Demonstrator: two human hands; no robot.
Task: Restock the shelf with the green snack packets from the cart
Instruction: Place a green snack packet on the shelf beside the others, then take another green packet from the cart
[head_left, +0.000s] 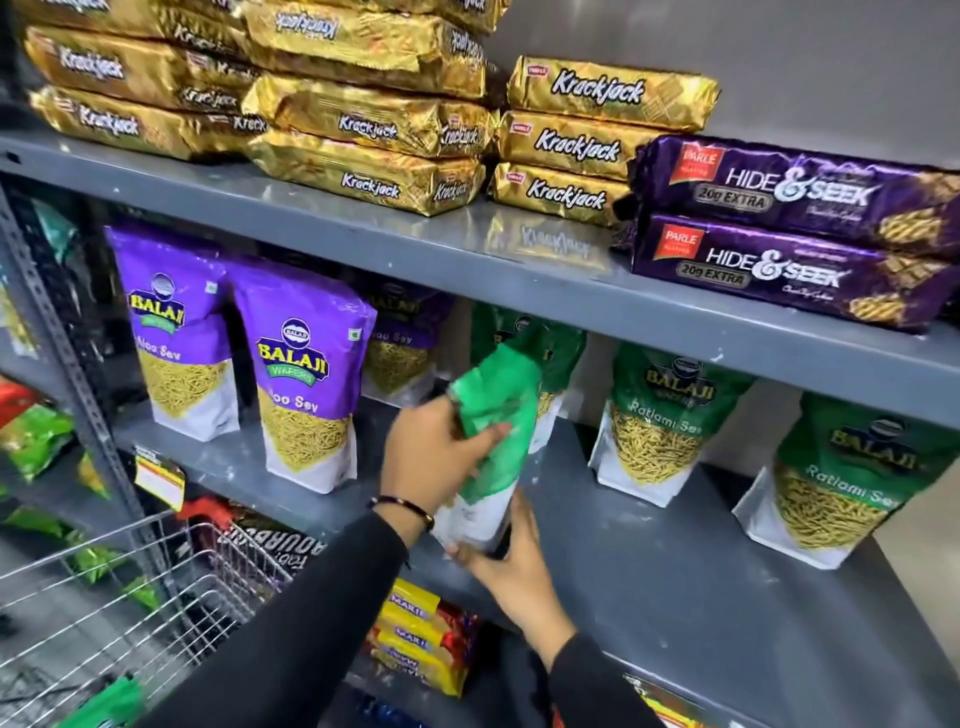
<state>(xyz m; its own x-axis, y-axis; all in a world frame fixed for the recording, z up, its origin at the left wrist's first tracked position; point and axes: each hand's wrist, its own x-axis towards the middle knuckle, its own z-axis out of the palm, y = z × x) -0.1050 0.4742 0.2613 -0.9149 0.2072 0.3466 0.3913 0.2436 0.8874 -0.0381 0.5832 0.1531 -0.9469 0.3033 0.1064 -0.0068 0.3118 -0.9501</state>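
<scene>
Both hands hold one green Ratlami Sev packet (493, 415) upright over the middle shelf (597, 530) of the grey rack. The left hand (436, 457) wraps its fingers (488, 436) around the packet's green middle, pressed against the film. The right hand (511, 566) cups the white bottom end, its fingers (462, 551) curled under the base. The packet's base hangs just above the shelf's front part; whether it touches the shelf cannot be told, and the packet is blurred.

Taking that held packet as the landmark: directly behind it stands another green packet (550, 343) at the back of the shelf. To its right stand two more Ratlami Sev packets (660, 421), apart from each other, the farther one (841, 483) nearer the shelf's front edge. To its left stand purple Aloo Sev packets (306, 374), upright. Above it, on the upper shelf, lie stacked gold Krackjack packs (374, 124) and two purple Hide & Seek packs (789, 228). Below and left of it is the wire cart (156, 597), with a green packet (109, 701) in its near corner. Below it, on the lower shelf, lie yellow Marie biscuit packs (415, 639).
</scene>
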